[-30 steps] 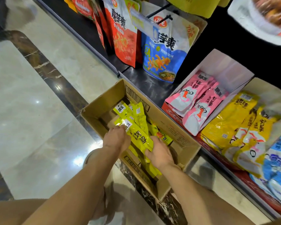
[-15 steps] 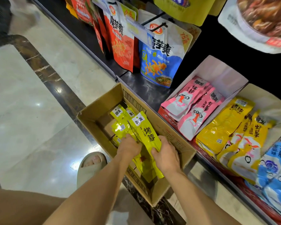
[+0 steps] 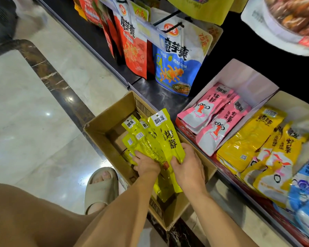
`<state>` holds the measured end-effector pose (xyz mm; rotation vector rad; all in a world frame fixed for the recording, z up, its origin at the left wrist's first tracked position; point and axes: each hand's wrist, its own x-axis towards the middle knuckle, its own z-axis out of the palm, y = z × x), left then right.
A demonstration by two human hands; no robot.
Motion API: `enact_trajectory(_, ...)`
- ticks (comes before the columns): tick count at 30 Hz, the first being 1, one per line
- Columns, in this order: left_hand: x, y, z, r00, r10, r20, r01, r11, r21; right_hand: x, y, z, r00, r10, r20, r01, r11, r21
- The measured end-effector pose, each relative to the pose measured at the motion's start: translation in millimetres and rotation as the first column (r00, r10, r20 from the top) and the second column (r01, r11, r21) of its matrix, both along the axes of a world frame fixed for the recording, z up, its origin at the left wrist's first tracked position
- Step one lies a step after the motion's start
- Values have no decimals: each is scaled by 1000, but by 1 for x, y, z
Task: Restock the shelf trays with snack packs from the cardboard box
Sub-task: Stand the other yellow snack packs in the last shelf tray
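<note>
An open cardboard box stands on the floor against the low shelf. Above it I hold a fanned bunch of yellow-green snack packs, tops pointing up and away. My left hand grips the bunch at its lower left. My right hand grips the frontmost pack at its lower right edge. More yellow-green packs lie in the box under my hands. On the shelf to the right sit a white tray with pink packs and a tray with orange-yellow packs.
Large red and blue pouches hang from hooks above the dark shelf. Blue packs fill a tray at the far right. My sandalled foot stands on the marble floor left of the box.
Both hands have lifted the bunch of yellow-green packs up out of the box. The packs now stand more upright and fanned. The view has shifted closer to the shelf.
</note>
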<state>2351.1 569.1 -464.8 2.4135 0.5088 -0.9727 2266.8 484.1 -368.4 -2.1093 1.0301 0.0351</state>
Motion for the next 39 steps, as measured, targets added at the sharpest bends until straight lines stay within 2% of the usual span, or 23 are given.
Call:
enact_trajectory(3,6,7,8,996,8,88,1,995,-99,0,-3,8,1000,-8,8,8,1000,3)
enact_trajectory(8,22,18,52,969,132,211,-28,901,-433,-2,-2,35,992,-32,120,30,999,19)
enact_trajectory(12,24,34,108,971,174,166,-44,807,-589,-12,2,61,980,-91,177,81,995,65)
enact_trajectory(15,18,49,153,979,179,93,-58,690,-721,-25,3,84,958,-156,240,119,980,162)
enact_trajectory(18,6,63,192,985,150,84,-20,585,-811,-43,-1,98,936,-163,313,102,974,201)
enact_trajectory(24,-24,75,259,978,44,206,153,528,-836,-85,-1,138,882,-203,424,103,964,247)
enact_trajectory(28,-48,68,286,975,21,220,179,508,-842,-114,-9,163,860,-263,436,166,954,248)
enact_trajectory(34,-91,22,285,974,-56,221,218,510,-832,-163,-32,179,833,-365,416,265,923,279)
enact_trajectory(39,-138,-22,272,945,-223,237,313,422,-851,-214,-46,180,800,-459,386,363,883,298)
